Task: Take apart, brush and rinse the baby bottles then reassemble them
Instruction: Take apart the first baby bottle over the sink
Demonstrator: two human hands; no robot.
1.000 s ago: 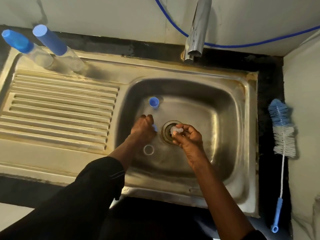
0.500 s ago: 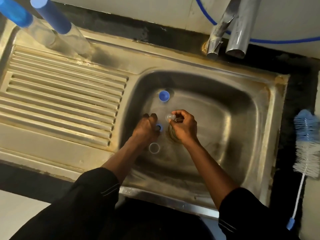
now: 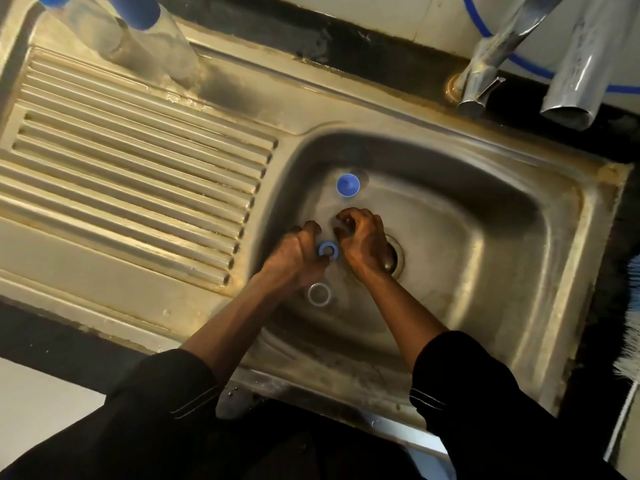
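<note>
Both my hands are down in the steel sink basin (image 3: 512, 216). My left hand (image 3: 298, 254) grips a blue screw ring (image 3: 328, 250), its hole facing up. My right hand (image 3: 363, 237) is closed just beside it; the clear teat it held earlier is hidden inside the fingers now. A blue bottle cap (image 3: 348, 184) stands on the basin floor behind my hands. A clear open bottle (image 3: 319, 294) stands upright in front of my left hand. Two capped bottles (image 3: 149, 32) stand at the back of the drainboard.
The ribbed drainboard (image 3: 121, 181) lies to the left. The tap spout (image 3: 575, 71) and its handle (image 3: 485, 74) hang over the back right rim. The drain (image 3: 394, 258) sits under my right wrist. A bottle brush (image 3: 630, 327) lies at the right edge.
My right hand moved left and closed over the clear teat, coming right beside the blue ring in my left hand. The camera leaned in closer and to the left.
</note>
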